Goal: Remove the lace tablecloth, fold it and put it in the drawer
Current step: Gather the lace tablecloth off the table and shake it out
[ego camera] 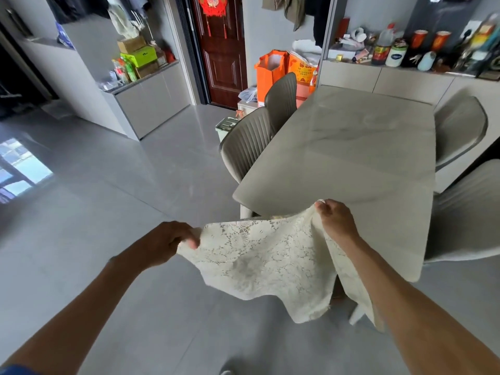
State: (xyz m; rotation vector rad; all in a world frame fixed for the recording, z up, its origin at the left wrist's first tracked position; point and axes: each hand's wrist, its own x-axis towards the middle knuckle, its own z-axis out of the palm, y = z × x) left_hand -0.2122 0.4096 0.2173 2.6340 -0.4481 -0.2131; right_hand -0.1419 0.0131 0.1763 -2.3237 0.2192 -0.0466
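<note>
The cream lace tablecloth (267,261) hangs in the air off the near left corner of the pale marble table (359,158). My left hand (167,243) pinches its left top corner over the floor. My right hand (336,216) grips the right top corner just above the table's near edge. The cloth is stretched between both hands, doubled over, and its lower edge droops toward the floor. Part of it trails down behind my right forearm. No drawer can be picked out with certainty.
Two grey ribbed chairs (251,142) stand along the table's left side, two more (460,125) on the right. A sideboard (405,79) with bottles and jars lines the back wall. Orange bags (273,71) sit by the dark red door. A grey cabinet (151,104) stands at left.
</note>
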